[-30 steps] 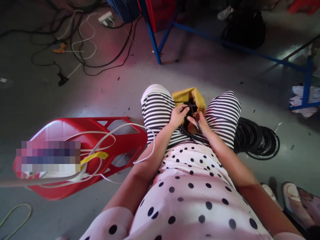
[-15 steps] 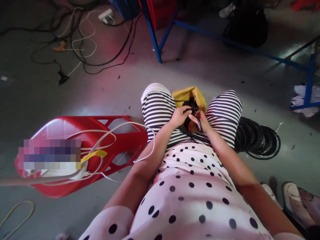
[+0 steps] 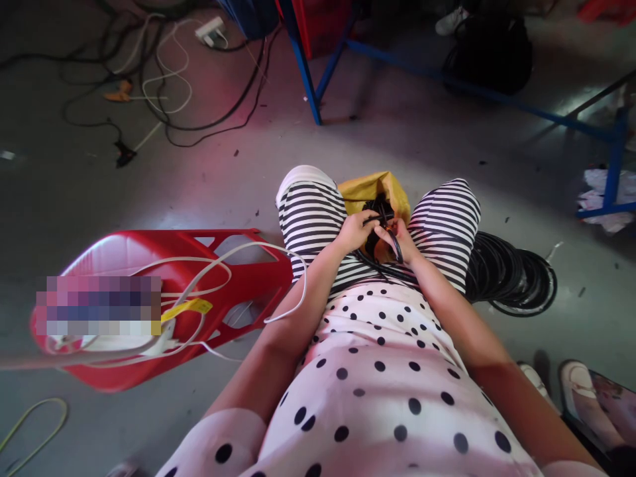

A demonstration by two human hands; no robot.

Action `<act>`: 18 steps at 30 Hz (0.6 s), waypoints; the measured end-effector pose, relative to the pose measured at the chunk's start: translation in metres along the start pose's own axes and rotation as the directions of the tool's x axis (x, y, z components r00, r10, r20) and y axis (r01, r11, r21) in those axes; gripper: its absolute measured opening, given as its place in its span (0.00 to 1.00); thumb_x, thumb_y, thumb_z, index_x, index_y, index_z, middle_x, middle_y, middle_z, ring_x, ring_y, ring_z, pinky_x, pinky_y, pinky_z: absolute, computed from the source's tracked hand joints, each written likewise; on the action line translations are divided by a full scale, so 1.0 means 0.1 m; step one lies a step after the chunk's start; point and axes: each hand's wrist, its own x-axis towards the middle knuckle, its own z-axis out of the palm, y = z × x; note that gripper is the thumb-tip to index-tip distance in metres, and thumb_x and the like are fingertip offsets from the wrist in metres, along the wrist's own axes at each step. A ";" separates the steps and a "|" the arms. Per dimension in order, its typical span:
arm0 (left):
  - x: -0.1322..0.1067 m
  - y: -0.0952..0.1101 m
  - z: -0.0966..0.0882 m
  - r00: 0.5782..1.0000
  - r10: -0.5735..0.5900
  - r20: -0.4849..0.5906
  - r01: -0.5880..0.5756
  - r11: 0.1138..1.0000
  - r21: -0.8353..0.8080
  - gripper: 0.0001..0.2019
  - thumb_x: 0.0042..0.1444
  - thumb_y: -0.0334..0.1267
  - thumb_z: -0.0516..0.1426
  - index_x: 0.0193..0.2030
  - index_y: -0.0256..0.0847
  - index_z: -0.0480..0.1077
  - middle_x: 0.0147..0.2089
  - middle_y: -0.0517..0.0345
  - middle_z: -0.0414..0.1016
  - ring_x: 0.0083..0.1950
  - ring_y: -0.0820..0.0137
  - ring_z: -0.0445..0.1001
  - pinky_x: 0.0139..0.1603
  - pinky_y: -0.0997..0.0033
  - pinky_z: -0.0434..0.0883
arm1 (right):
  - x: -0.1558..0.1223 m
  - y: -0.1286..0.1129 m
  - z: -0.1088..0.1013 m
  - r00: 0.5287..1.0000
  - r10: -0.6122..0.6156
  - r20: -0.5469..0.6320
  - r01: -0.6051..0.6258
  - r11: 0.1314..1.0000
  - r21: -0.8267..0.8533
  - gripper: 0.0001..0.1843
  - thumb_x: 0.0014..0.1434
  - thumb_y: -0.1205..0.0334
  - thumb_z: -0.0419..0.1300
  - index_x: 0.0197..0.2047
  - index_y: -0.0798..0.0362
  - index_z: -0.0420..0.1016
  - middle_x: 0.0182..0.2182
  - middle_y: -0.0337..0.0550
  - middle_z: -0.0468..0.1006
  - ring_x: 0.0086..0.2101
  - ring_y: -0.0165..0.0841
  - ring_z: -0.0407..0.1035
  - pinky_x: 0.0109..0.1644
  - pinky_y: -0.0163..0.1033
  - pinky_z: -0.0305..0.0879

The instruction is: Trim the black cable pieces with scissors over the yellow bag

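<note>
Between my knees sits a yellow bag (image 3: 362,187) with its mouth spread, dark pieces showing inside. Over that mouth my left hand (image 3: 358,230) is closed on a black cable (image 3: 397,248). My right hand (image 3: 401,238) is beside it, fingertips close to the left ones, and grips the same black cable, which bends down past the thumb. More black cable (image 3: 382,267) lies across my lap below the hands. Whether a small part sits between the fingertips is too small to tell.
Left of me a red plastic stool (image 3: 248,281) lies on its side with white cords (image 3: 238,248) on it. Coiled black cable (image 3: 521,275) rests by my right leg. A blue metal frame (image 3: 304,73) stands ahead, and loose cables (image 3: 218,122) sprawl on the floor at upper left.
Both hands stay over the bag, still holding the cable, with only a slight shift of the fingers. My left knee has moved slightly left.
</note>
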 end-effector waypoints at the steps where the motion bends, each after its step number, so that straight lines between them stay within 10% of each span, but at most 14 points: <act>1: 0.00 0.00 0.00 1.000 0.006 0.024 -0.006 1.000 -0.001 0.09 0.62 0.32 0.61 0.45 0.43 0.83 0.44 0.54 0.86 0.46 0.60 0.83 0.53 0.63 0.76 | -0.01 -0.02 0.00 1.000 0.014 0.007 -0.014 1.000 0.008 0.40 0.45 0.31 0.77 0.46 0.45 0.64 0.35 0.36 0.72 0.36 0.37 0.69 0.41 0.43 0.68; 18: -0.01 0.01 -0.01 0.995 -0.039 0.093 0.036 0.999 0.029 0.11 0.62 0.31 0.59 0.47 0.37 0.82 0.48 0.49 0.86 0.50 0.59 0.82 0.57 0.62 0.74 | -0.01 -0.09 0.00 0.998 0.060 0.026 -0.055 0.984 -0.169 0.39 0.49 0.30 0.74 0.47 0.48 0.64 0.34 0.36 0.73 0.36 0.35 0.70 0.41 0.42 0.67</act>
